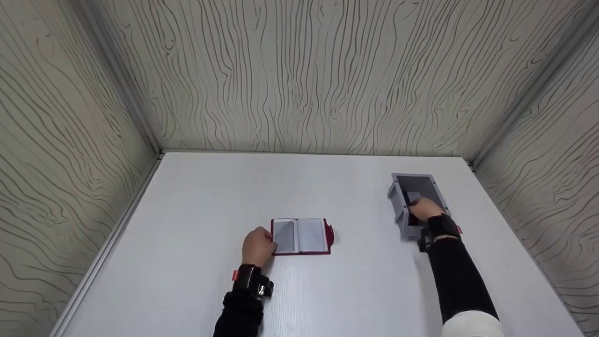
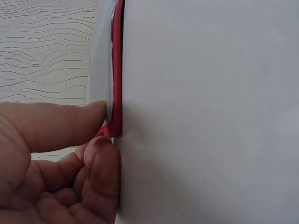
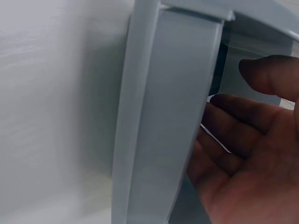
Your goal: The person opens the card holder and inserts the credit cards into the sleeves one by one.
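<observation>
A red card holder (image 1: 329, 238) lies spread open on the white table, its clear sleeves facing up. At its left edge my left hand (image 1: 257, 247) pinches the cover near the lower corner. The left wrist view shows the thumb on top and curled fingers against the red edge (image 2: 117, 70). My right hand (image 1: 425, 208) reaches into a grey plastic bin (image 1: 398, 206). Thumb and fingers stand apart in the right wrist view, beside the bin's wall (image 3: 173, 107). Dark flat items (image 1: 412, 220) lie inside near the fingertips, partly hidden by the hand.
The bin stands on the right side of the white table (image 1: 262, 187). Wood-patterned panels (image 1: 299, 79) enclose the table at the back, left and right. Both wrists carry black strapped cameras.
</observation>
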Demonstrator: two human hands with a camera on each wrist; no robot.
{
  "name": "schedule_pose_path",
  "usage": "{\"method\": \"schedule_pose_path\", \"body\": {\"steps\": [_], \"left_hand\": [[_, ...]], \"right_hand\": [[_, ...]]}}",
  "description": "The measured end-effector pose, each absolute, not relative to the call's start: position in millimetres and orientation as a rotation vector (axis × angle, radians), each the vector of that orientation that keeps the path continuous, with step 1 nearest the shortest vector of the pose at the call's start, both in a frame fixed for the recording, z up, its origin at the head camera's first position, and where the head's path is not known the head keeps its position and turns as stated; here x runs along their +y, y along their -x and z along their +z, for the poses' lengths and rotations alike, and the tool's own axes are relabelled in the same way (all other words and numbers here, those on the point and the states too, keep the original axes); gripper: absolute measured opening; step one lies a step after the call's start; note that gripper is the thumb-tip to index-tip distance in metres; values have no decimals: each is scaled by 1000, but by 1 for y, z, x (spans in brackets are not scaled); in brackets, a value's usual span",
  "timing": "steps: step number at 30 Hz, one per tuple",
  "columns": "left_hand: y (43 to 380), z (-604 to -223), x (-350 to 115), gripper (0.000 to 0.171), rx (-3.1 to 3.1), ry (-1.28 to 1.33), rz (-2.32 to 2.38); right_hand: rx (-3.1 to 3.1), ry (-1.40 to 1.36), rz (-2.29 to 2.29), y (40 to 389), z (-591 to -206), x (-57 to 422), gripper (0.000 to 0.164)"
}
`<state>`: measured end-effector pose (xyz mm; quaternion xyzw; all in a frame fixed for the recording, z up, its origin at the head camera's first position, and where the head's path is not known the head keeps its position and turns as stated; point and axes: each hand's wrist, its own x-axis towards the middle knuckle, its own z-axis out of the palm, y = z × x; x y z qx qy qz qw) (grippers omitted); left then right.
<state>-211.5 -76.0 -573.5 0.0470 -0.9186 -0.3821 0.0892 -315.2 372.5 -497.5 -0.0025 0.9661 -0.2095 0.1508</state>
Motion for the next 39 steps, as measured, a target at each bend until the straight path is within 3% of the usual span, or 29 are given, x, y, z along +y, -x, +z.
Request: {"method": "schedule_pose_path", "body": {"steps": [39], "left_hand": [[211,-568,-74,15,-2756,-197,-1174]], "right_hand": [[2885,-97,-894,321,-495,369,46]]}}
